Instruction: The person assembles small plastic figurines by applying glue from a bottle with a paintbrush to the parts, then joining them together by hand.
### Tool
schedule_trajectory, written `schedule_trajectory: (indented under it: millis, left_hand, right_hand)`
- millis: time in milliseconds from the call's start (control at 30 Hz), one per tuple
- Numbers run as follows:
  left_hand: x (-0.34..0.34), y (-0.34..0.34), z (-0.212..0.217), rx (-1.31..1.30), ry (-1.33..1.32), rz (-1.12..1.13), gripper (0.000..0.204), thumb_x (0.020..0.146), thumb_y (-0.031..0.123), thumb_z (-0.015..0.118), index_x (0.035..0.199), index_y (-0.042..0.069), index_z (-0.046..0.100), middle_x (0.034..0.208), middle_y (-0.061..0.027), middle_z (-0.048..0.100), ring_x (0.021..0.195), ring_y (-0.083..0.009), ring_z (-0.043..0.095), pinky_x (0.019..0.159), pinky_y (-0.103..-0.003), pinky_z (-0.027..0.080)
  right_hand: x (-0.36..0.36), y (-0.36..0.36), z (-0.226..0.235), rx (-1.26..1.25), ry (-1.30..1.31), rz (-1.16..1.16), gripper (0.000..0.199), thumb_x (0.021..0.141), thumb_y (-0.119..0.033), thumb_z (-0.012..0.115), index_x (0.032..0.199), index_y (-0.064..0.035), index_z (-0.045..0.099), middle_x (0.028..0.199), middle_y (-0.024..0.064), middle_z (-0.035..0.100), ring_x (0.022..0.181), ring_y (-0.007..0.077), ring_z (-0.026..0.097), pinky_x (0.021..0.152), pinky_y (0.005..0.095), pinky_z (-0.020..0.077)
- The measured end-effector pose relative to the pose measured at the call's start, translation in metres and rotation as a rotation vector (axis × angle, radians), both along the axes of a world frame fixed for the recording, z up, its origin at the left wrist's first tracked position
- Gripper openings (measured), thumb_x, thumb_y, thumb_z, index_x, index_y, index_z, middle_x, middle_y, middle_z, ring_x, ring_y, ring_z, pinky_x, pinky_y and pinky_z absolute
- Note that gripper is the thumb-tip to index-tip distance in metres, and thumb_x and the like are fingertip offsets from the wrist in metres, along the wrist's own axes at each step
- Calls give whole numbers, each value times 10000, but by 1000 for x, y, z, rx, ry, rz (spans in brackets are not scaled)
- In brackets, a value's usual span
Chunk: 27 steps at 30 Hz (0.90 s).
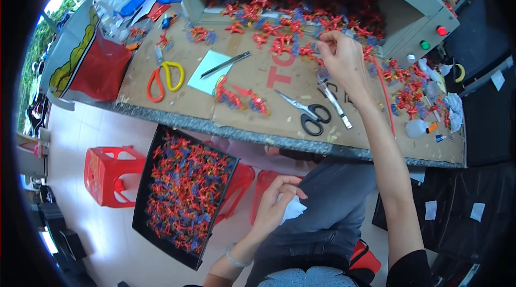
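Observation:
My right hand (343, 56) reaches out over the cardboard-covered workbench (252, 109) and pinches a small red and blue plastic piece (321, 46) at the edge of a large heap of red and blue pieces (290, 15). My left hand (275, 201) rests low over my lap, fingers curled around a white cloth (293, 209). A black tray (185, 195) filled with several red and blue pieces sits below the bench edge to the left of my left hand.
On the bench lie black-handled scissors (309, 112), orange and yellow scissors (164, 78), a white paper square (210, 72), a metal blade tool (226, 64) and a utility knife (334, 101). A machine with red and green buttons (432, 37) stands far right. A red stool (113, 174) sits on the floor.

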<state>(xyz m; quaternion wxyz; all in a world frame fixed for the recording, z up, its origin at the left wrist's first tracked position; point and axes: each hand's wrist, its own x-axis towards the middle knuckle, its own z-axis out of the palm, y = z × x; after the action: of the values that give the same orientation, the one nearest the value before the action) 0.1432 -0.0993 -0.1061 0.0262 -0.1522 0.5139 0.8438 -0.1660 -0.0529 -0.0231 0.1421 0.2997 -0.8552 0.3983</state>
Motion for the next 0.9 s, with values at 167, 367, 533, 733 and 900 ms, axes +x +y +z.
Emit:
schedule_trajectory:
  millis: [167, 367, 533, 733, 900]
  left_hand:
    - [-6, 7, 10, -42, -25, -49, 256, 961, 117, 493, 1184, -9, 508, 918, -95, 675, 808, -114, 614, 724, -249, 473]
    - [-7, 11, 6, -9, -68, -123, 250, 953, 84, 484, 1184, -4, 523, 928, -83, 677, 885, -112, 606, 796, -251, 453]
    - [-9, 7, 5, -16, -88, -105, 237, 956, 74, 484, 1176, -6, 523, 923, -83, 677, 855, -109, 619, 757, -238, 467]
    - [-13, 8, 5, -31, -101, -86, 230, 959, 102, 508, 1160, -8, 526, 913, -84, 670, 802, -87, 600, 738, -234, 461]
    - [-15, 16, 14, -13, -94, -72, 230, 955, 96, 514, 1161, -7, 530, 935, -85, 668, 845, -94, 602, 761, -235, 466]
  right_hand:
    - [-112, 8, 6, 71, 320, -310, 195, 817, -159, 633, 907, 7, 684, 871, 238, 673, 868, 388, 656, 774, 472, 523]
    - [-190, -9, 6, 452, 105, -326, 310, 803, -347, 719, 964, -83, 706, 1002, 179, 690, 971, 352, 654, 840, 435, 536]
    - [-207, -1, -2, 412, 144, -326, 260, 780, -289, 739, 936, -84, 703, 978, 176, 690, 936, 363, 654, 828, 445, 532]
    - [-202, 11, -9, 113, 255, -291, 146, 755, -103, 720, 892, -56, 707, 844, 177, 694, 819, 315, 679, 755, 400, 519]
    - [-179, 28, 11, -437, -120, -473, 135, 788, -73, 697, 917, -32, 696, 801, 61, 695, 773, 150, 651, 693, 302, 504]
